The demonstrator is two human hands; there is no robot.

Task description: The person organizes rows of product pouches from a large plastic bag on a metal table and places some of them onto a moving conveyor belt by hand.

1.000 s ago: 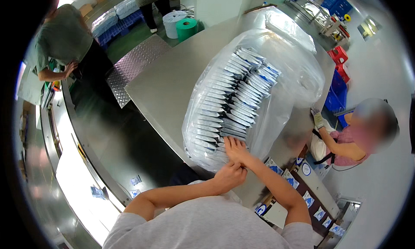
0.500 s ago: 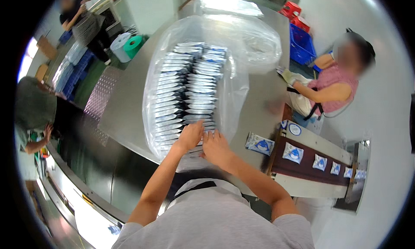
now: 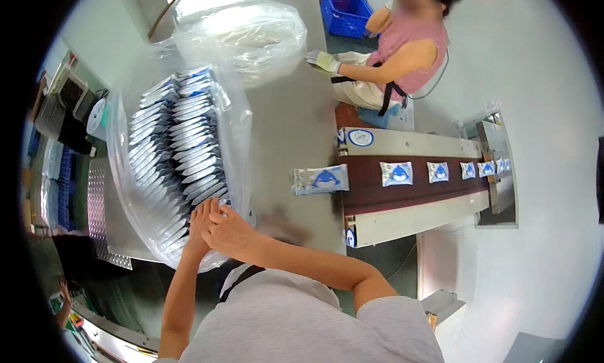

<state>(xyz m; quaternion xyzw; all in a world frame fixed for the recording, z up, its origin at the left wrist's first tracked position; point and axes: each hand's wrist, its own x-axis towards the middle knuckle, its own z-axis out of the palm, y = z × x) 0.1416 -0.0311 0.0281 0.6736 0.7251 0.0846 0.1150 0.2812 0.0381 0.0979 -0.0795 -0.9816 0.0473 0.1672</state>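
A large clear plastic bag (image 3: 242, 117) lies on the metal table, holding two long rows of small silver-blue packets (image 3: 196, 146) stacked on edge. At the near end of the right row, my left hand (image 3: 199, 229) reaches in with fingers stretched out against the packets. Beside it and touching it, my right hand (image 3: 231, 233) is closed with bent fingers; whatever it may hold is hidden. To the right, a loose packet (image 3: 319, 179) with a blue cartoon animal lies flat across the table edge and the belt's end.
A brown conveyor belt (image 3: 371, 196) at right carries several spaced packets (image 3: 396, 173). Beyond it sits a co-worker (image 3: 409, 67) with a gloved hand at the table. A blue crate (image 3: 346, 11) stands behind. Another clear bag (image 3: 242, 39) lies at the table's far end.
The view has swung right, so the bag appears farther left. My hands stay at the right row's near end; my right fingers have curled. The belt packets have advanced toward the table.
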